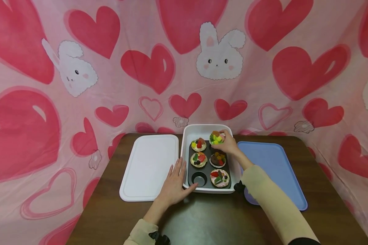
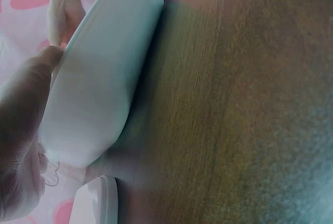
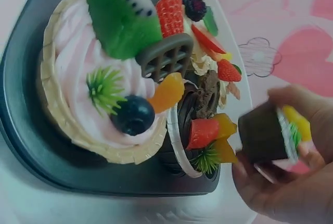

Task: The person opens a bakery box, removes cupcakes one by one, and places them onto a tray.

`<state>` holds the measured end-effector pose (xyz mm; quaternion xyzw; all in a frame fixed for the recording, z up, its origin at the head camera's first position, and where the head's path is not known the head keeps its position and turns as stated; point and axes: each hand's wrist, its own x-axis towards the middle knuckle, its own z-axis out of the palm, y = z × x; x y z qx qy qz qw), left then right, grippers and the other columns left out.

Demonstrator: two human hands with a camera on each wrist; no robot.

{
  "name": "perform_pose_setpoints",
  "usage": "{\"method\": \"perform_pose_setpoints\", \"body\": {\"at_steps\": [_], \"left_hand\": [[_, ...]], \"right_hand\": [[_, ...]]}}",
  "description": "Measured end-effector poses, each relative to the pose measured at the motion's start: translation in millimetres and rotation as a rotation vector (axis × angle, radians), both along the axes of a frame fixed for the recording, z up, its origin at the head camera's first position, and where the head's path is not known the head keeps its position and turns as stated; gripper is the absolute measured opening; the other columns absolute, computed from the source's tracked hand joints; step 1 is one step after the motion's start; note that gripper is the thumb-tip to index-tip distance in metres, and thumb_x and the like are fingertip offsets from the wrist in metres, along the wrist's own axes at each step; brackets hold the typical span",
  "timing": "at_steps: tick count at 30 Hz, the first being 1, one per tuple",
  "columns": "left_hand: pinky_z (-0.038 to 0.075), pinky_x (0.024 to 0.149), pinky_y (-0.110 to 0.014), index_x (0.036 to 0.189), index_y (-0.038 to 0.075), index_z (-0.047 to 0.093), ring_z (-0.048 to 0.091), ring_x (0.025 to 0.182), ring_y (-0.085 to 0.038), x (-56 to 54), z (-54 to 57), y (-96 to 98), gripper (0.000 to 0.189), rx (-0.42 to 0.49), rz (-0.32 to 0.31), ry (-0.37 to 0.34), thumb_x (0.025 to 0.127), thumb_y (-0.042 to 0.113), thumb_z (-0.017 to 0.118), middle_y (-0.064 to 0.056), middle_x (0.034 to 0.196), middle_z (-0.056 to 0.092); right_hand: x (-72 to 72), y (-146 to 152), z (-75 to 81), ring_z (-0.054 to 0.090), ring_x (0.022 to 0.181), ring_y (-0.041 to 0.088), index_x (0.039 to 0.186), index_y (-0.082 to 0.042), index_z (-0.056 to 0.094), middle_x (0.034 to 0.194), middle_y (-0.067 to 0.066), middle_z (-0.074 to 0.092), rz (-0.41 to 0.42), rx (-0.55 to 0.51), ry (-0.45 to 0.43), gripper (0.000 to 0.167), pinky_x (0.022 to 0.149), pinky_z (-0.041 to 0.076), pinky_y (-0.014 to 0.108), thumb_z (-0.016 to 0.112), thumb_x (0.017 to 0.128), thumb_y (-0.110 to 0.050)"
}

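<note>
My right hand (image 1: 230, 144) grips a small cupcake (image 3: 263, 133) in a dark brown cup, topped with yellow and green pieces. It is held tilted over the far right of a dark muffin tin (image 1: 208, 183). The tin lies inside a white plastic bin (image 1: 214, 191). Several fruit-topped tarts sit in the tin, among them a pink-cream tart (image 1: 219, 178) at front right and a chocolate one (image 1: 217, 160) behind it. The front left cup (image 1: 199, 179) shows its bare bottom. My left hand (image 1: 173, 189) rests on the bin's front left corner, fingers straight, thumb at the front rim.
A white lid or tray (image 1: 153, 166) lies left of the bin, a blue one (image 1: 273, 170) to its right. Part of a purple object (image 1: 250, 198) shows beside the right sleeve. A pink heart-print cloth (image 1: 184, 78) hangs behind the brown table (image 1: 202, 221).
</note>
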<state>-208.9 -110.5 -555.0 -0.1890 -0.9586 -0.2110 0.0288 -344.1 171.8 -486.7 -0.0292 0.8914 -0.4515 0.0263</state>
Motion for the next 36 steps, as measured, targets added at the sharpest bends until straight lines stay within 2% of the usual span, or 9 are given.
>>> {"method": "perform_pose_setpoints", "body": {"at_steps": [1,4,7,14,18,21,26,32,36], "left_hand": [[0.018,0.142,-0.057,0.174,0.002,0.026,0.016,0.174,-0.033,0.1,0.3,0.1,0.109,0.001,0.001,-0.004,0.098,0.074,0.06,-0.016,0.186,0.015],[0.018,0.142,-0.056,0.174,0.003,0.025,0.016,0.174,-0.032,0.2,0.6,0.3,0.11,0.003,0.006,-0.01,0.098,0.075,0.06,-0.015,0.186,0.014],[0.018,0.142,-0.056,0.174,0.004,0.026,0.016,0.174,-0.032,-0.2,0.2,1.1,0.109,0.01,0.007,-0.007,0.098,0.074,0.06,-0.015,0.186,0.014],[0.017,0.142,-0.056,0.174,0.004,0.026,0.016,0.175,-0.031,-1.5,0.0,2.7,0.109,0.012,0.01,-0.014,0.098,0.075,0.059,-0.014,0.187,0.014],[0.017,0.142,-0.055,0.174,0.005,0.027,0.015,0.175,-0.03,-2.0,0.4,3.5,0.109,0.02,0.015,-0.016,0.098,0.075,0.06,-0.013,0.187,0.014],[0.018,0.142,-0.054,0.174,0.005,0.028,0.015,0.175,-0.03,-2.1,-0.3,3.9,0.109,0.015,0.018,-0.016,0.098,0.076,0.059,-0.013,0.187,0.014],[0.018,0.142,-0.054,0.174,0.005,0.027,0.016,0.175,-0.03,-3.0,-1.0,4.6,0.108,0.013,0.022,-0.017,0.098,0.075,0.06,-0.013,0.187,0.014],[0.018,0.142,-0.054,0.174,0.005,0.028,0.017,0.174,-0.03,-3.5,-0.5,5.1,0.108,0.027,0.025,-0.02,0.098,0.074,0.061,-0.013,0.187,0.014],[0.018,0.142,-0.053,0.174,0.005,0.028,0.016,0.174,-0.03,-3.4,-0.3,5.1,0.108,0.026,0.025,-0.026,0.098,0.075,0.061,-0.013,0.187,0.014]], "right_hand": [[-0.1,1.2,-0.2,0.056,0.133,0.049,0.155,-0.001,0.04,0.157,0.035,0.051,0.01,-0.037,-0.021,0.081,0.114,0.053,0.061,0.086,0.091,-0.022],[-0.1,4.3,-1.6,0.059,0.125,0.039,0.163,-0.002,0.039,0.158,0.032,0.048,0.039,-0.139,-0.063,0.085,0.102,0.063,0.047,0.085,0.095,-0.024],[1.3,7.7,-3.1,0.061,0.117,0.032,0.166,-0.004,0.038,0.156,0.031,0.049,0.061,-0.213,-0.088,0.085,0.088,0.064,0.034,0.084,0.097,-0.025],[10.5,11.6,-6.5,0.062,0.124,0.027,0.167,-0.011,0.035,0.154,0.029,0.056,0.04,-0.314,-0.114,0.082,0.105,0.055,0.031,0.081,0.101,-0.027],[15.9,12.6,-5.7,0.065,0.111,0.016,0.161,-0.007,0.033,0.143,0.027,0.064,0.026,-0.379,-0.097,0.079,0.096,0.056,0.022,0.081,0.1,-0.021],[19.6,14.7,-5.5,0.064,0.101,0.008,0.159,-0.006,0.033,0.131,0.019,0.068,0.024,-0.403,-0.076,0.077,0.088,0.055,0.017,0.081,0.1,-0.017],[24.1,22.3,-6.4,0.066,0.096,0.001,0.159,-0.004,0.039,0.119,0.005,0.073,0.036,-0.439,-0.03,0.073,0.086,0.057,0.014,0.08,0.099,-0.012],[28.6,35.6,-6.7,0.069,0.099,-0.002,0.163,-0.003,0.041,0.127,0.004,0.076,0.07,-0.455,-0.032,0.073,0.09,0.057,0.013,0.078,0.101,-0.011],[32.6,42.8,-6.5,0.067,0.114,0.006,0.166,-0.006,0.039,0.146,0.018,0.066,0.061,-0.441,-0.08,0.074,0.106,0.056,0.021,0.076,0.103,-0.015]]}}
